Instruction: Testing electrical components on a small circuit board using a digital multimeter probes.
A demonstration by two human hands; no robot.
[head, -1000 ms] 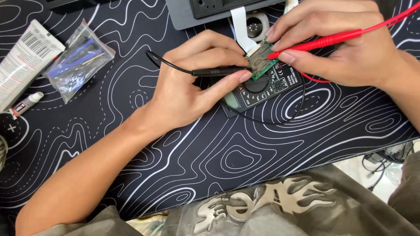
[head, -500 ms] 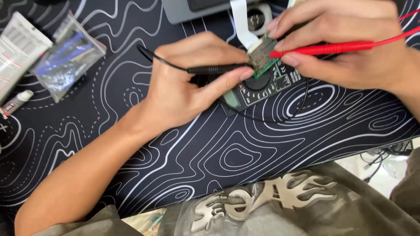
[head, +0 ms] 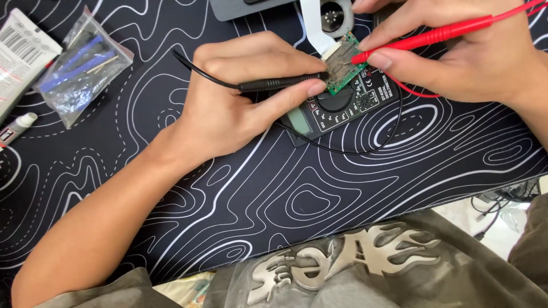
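The left hand (head: 240, 102) pinches a black probe (head: 282, 84) between thumb and fingers, its tip against a small green circuit board (head: 342, 69). The right hand (head: 468, 54) grips a red probe (head: 422, 39) whose point meets the same board from the other side. The board sits over a black multimeter (head: 337, 108) on the bench's patterned mat (head: 354, 199), with a clear bag of blue tools (head: 80, 65) well apart at the left.

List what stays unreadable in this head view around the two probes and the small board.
- Black probe tip: hidden in the head view behind the left hand thumb and the small green circuit board.
- Black multimeter screen: too small, partly under the left hand.
- Grey device at top: cut off by the frame edge.
- Red probe cable end: runs out of frame, top right, past the right hand.
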